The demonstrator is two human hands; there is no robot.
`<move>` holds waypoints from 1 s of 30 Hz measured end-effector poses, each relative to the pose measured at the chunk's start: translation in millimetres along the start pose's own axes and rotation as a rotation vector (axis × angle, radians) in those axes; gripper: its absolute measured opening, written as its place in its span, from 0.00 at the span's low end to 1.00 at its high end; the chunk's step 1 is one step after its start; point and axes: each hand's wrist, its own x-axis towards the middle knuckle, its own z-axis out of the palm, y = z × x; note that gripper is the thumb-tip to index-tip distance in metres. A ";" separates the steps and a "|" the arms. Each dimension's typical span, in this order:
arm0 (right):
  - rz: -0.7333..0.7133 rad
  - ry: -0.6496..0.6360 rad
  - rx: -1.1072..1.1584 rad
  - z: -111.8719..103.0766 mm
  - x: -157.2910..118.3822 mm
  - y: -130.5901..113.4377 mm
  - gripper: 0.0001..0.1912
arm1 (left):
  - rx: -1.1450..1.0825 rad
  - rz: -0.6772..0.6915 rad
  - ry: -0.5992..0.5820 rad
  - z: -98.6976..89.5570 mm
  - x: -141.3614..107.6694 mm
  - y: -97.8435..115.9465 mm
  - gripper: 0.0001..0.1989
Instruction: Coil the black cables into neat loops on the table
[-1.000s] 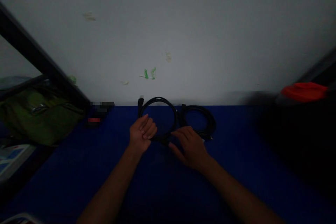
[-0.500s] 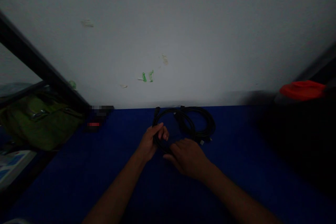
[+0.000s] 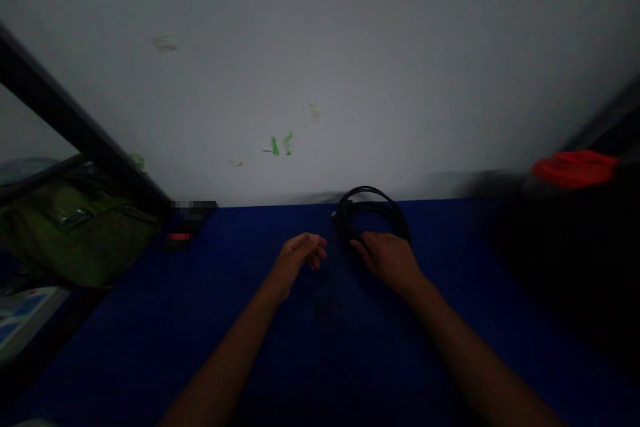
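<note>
Black coiled cable (image 3: 367, 188) is in my right hand (image 3: 390, 255), whose fingers wrap round its near side. This coil lies over or against other looped black cable (image 3: 397, 217) by the wall, and I cannot tell exactly where one ends and the other begins. A small pale connector end (image 3: 334, 214) shows at the left of the loops. To the left, my left hand (image 3: 303, 253) hovers above the blue surface, empty, its fingers loosely bent and apart from the cables.
A blue table surface (image 3: 240, 320) meets a pale wall (image 3: 380, 67) with tape scraps. At left lie a black object (image 3: 200, 213), a green bag (image 3: 85, 230) and a white-blue box (image 3: 30, 313). A large dark shape (image 3: 575, 267) and a red-orange item (image 3: 575, 169) stand at right.
My left hand has let go of the cable coil. My right hand has carried it right and away from me, onto the other loops.
</note>
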 end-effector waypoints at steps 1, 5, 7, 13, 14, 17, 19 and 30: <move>0.018 -0.002 -0.014 1.7 0.9 2.8 0.18 | 0.024 0.001 0.002 -0.1 0.4 0.1 0.16; 0.053 0.029 -0.064 9.2 3.8 8.2 0.16 | 0.129 0.002 -0.022 -0.9 2.9 -2.3 0.15; 0.048 0.041 -0.073 12.6 4.1 9.1 0.14 | 0.163 -0.002 -0.029 -1.6 4.8 -4.8 0.15; 0.024 0.039 0.022 17.8 2.8 11.5 0.13 | 0.220 0.002 -0.009 -2.7 7.5 -8.4 0.15; 0.024 0.062 0.056 17.0 2.7 11.1 0.12 | 0.228 0.006 -0.007 -2.5 7.5 -8.7 0.15; -0.003 0.214 0.168 10.9 1.8 5.1 0.11 | 0.258 0.018 -0.001 -1.1 7.0 -10.3 0.16; -0.060 0.314 0.255 6.4 -0.5 -3.3 0.08 | 0.310 0.028 0.004 0.4 6.4 -12.0 0.16; 0.147 0.039 0.922 38.0 -8.8 -37.0 0.18 | 1.010 0.196 -0.075 11.0 -3.0 -15.7 0.16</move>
